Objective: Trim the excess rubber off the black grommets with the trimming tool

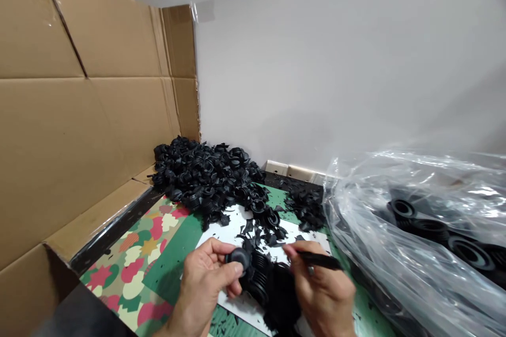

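My left hand [215, 274] pinches a round black rubber part [240, 259] by its rim, between the thumb and fingers. To the right, my right hand [322, 284] is closed around a slim black pen-like tool [321, 260]. Its tip points left towards the rubber part without touching it, and I cannot make out its exact kind. Below and between my hands lie ribbed black rubber bellows [259, 279] and a dark heap of scraps [282, 300]. Under them a white sheet [225, 233] shows, strewn with black trimmings.
A large pile of black rubber pieces [205, 174] rises at the back left, with a smaller scrap pile [306, 205] to its right. Cardboard walls [98, 116] stand on the left. A clear plastic bag [363, 226] with ribbed black parts [430, 229] lies at the right.
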Demonstrator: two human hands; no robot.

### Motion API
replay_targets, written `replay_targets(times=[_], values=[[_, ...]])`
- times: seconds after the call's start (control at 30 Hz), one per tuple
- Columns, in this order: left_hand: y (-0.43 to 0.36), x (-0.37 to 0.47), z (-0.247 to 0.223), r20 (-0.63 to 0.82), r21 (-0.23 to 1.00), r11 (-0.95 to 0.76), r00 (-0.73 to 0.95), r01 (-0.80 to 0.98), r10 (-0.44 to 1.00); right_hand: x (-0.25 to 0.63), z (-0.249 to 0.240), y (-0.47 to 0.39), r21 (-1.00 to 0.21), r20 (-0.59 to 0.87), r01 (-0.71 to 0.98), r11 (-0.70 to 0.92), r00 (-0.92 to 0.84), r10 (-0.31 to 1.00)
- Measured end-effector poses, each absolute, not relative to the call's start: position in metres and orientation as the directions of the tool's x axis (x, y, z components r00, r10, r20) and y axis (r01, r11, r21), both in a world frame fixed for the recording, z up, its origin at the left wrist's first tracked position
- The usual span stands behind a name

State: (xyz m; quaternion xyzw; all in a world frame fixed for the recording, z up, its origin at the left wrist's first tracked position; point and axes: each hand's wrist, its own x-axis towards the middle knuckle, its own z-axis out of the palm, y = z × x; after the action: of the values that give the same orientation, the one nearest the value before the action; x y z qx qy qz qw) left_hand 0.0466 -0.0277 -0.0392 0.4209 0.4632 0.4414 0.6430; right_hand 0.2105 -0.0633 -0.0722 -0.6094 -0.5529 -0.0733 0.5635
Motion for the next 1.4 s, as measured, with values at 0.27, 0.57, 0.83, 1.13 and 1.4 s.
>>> replay_targets(times=[0.27,0.57,0.83,1.13,1.4], values=[[-0.021,0.040,-0.047,-0.197,0.954,0.226,0.154,-0.199,0.968,0.203,-0.069,-0.062,-0.938,0.322,0.290,0.188,0.538,0.779],[-0.023,0.043,-0.052,-0.174,0.958,0.212,0.196,-0.195,0.965,0.173,-0.065,-0.065,-0.961,0.158,-0.109,0.256,0.542,0.825],[-0.024,0.046,-0.052,-0.156,0.960,0.199,0.212,-0.199,0.965,0.163,-0.069,-0.064,-0.940,0.211,-0.130,0.315,0.505,0.837],[-0.026,0.049,-0.050,-0.164,0.967,0.200,0.220,-0.157,0.962,0.176,-0.071,-0.066,-0.870,0.493,0.275,0.409,0.470,0.733],[-0.027,0.050,-0.046,-0.168,0.962,0.207,0.210,-0.179,0.963,0.164,-0.071,-0.065,-0.924,0.270,-0.089,0.372,0.538,0.799]])
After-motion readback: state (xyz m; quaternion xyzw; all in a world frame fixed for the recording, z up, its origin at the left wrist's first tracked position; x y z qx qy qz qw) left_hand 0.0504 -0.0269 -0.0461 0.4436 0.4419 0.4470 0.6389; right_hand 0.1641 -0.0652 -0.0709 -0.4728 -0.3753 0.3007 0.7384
